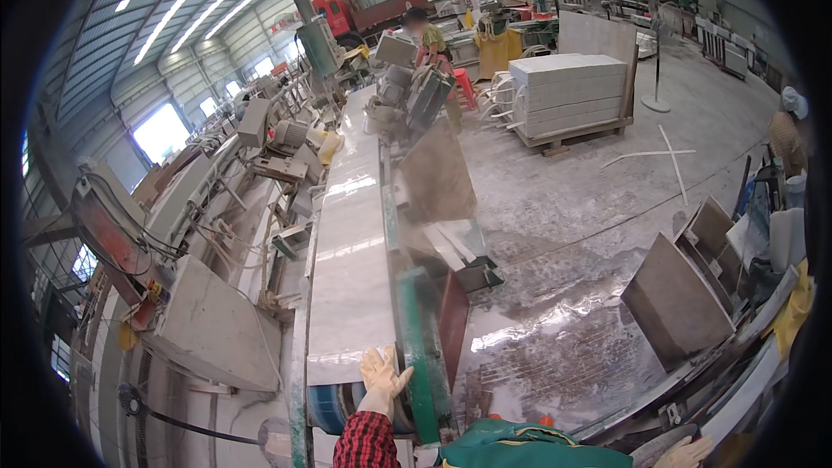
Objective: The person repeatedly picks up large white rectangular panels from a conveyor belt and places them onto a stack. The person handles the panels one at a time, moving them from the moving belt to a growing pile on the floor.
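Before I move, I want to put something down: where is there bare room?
Bare: floor between the red board and brown board, though wet-looking; the white slab ahead of the left hand. Crowded: the left side, around the grey box; the right edge, around the yellow cloth.

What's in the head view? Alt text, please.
The cream-gloved left hand rests spread on the near end of a pale, glossy stone slab; the cream-gloved right hand shows at lower right. Stacked white rectangular slabs lie beyond.
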Motion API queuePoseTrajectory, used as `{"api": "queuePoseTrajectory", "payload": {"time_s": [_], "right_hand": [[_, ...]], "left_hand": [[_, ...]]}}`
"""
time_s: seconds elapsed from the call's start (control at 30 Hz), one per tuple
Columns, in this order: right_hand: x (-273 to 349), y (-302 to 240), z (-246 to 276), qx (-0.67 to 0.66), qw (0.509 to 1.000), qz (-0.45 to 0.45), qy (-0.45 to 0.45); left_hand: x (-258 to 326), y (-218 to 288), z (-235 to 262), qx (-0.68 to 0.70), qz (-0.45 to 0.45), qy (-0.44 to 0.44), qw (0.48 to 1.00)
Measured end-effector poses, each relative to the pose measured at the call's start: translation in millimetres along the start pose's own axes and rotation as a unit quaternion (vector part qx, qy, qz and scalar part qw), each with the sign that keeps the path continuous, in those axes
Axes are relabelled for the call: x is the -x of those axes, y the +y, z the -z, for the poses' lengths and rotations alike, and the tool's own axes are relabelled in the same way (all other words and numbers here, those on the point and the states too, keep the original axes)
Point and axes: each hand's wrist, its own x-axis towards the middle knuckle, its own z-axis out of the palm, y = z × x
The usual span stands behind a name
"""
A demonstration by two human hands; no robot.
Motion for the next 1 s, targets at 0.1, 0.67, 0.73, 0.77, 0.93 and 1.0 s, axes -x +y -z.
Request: {"api": "queuePoseTrajectory", "payload": {"time_s": [0.1, 0.67, 0.73, 0.77, 0.93, 1.0], "right_hand": [[2, -1, 6, 0.000, 1.000, -0.003, -0.023], [-41, 46, -103, 0.003, 0.994, 0.107, -0.014], [-35, 42, -118, 0.003, 0.995, 0.094, -0.023], [-34, 41, -121, 0.005, 0.996, 0.089, -0.026], [-41, 35, -131, 0.019, 0.997, 0.065, -0.028], [-48, 28, -130, 0.008, 0.998, 0.050, -0.036]], "left_hand": [[0, 0, 0, 0.004, 0.001, 0.005, 1.000], [7, 0, -4, 0.048, -0.001, 0.049, 0.998], [12, 5, 2, 0.033, -0.028, 0.056, 0.997], [16, 7, 2, 0.029, -0.037, 0.076, 0.996], [28, 12, -2, 0.047, -0.049, 0.120, 0.990], [30, 11, -4, 0.041, -0.057, 0.166, 0.984]]}}
